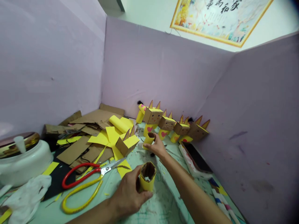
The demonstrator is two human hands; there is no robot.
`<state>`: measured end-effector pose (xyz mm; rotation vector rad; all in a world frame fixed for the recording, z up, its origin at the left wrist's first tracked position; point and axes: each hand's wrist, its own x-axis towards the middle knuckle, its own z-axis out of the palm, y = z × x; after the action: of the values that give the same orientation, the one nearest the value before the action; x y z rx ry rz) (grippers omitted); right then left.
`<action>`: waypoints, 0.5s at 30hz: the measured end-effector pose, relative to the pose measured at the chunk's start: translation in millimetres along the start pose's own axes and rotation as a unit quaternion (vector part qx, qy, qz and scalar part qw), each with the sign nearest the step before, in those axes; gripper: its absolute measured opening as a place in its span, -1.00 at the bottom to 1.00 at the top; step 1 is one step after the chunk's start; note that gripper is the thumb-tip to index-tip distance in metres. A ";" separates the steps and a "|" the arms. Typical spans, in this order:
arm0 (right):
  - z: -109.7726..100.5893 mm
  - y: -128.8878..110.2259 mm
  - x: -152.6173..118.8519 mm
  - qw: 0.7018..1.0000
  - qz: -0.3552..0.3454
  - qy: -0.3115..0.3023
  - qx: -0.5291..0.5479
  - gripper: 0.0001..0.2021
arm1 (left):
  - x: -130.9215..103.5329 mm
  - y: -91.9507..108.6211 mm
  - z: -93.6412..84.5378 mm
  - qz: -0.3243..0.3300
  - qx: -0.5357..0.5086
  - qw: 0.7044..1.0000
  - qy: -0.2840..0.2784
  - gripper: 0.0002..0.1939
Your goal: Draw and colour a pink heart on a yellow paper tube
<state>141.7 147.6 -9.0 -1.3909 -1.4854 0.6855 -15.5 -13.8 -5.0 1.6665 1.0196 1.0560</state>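
Centre-bottom of frame, left hand: left hand wraps a yellow tube, thumb and fingers closed round it; tube stands upright on the green mat, open end up.
Centre of frame, right hand: right hand reaches further back and grips a second yellow tube at its rim, fingers closed on it.
Behind right hand: row of box-head figures along the purple wall, standing close together.
Left of centre: loose box head with ears beside yellow paper scraps; cardboard pile behind.
Lower left: scissors lying open, blades pointing toward the near tube.
Far left: white pot with gold lid; crumpled plastic below it.
Right of centre: shallow tray against the wall.
Risk 1: I judge the far tube sits very near the figure row; a sideways move of the right hand could knock the nearest figure and topple its neighbours.
Risk 2: paper tubes look soft; a tight squeeze from either hand could crush them.
Risk 3: scissor tips near the left hand; a sweep left could catch them.
Hidden: right-hand fingertips behind the far tube, contact unclear. Inside of the near tube is dark; I see something pale there, can't identify it. Right forearm is cut off by the bottom edge. Items at lower right are too blurred to name.
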 end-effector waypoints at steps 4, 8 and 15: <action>-21.5 -20.4 -12.6 0.999 -0.005 0.041 0.030 -0.19 | 0.9 -3.3 0.1 -0.021 -0.029 0.999 -0.002 -0.60; -42.2 -48.6 -73.2 0.992 -0.015 0.057 0.114 -0.40 | -2.2 -5.7 1.3 -0.045 -0.110 0.992 -0.034 -0.63; -45.5 -39.7 -167.6 0.914 0.146 0.001 0.379 -0.51 | -16.0 3.9 13.0 -0.026 -0.310 0.941 -0.133 -0.37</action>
<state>148.4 -30.2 0.0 -0.9880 -0.8435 1.2825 -7.4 -33.0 -7.7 1.2089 0.4775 0.9534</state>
